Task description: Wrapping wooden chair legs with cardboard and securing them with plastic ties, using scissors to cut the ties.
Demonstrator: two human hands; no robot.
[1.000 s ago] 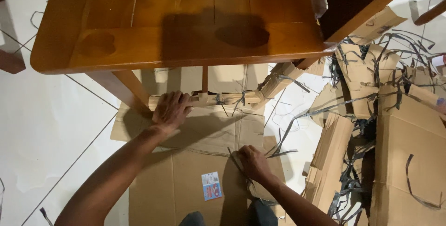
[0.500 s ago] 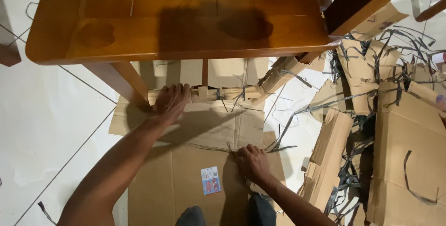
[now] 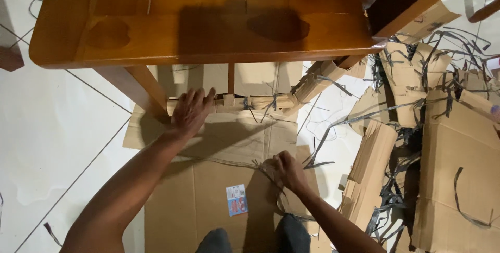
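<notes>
While the left hand (image 3: 191, 111) lay flat and released on the cardboard (image 3: 229, 138) beneath the bench (image 3: 156, 39), the right hand (image 3: 289, 171) was clenched on a strap (image 3: 263, 169). The fingertips were hidden. Two hands, one bench.

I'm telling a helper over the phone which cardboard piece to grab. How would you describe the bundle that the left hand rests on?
Start at the glossy brown wooden table and look under its near edge. Beside its slanted wooden leg, a long narrow folded cardboard bundle lies crosswise on the floor, with the left hand pressing its left end. Unlike the flat cardboard sheet in front of it, it is thick, layered and tied with dark straps.
</notes>
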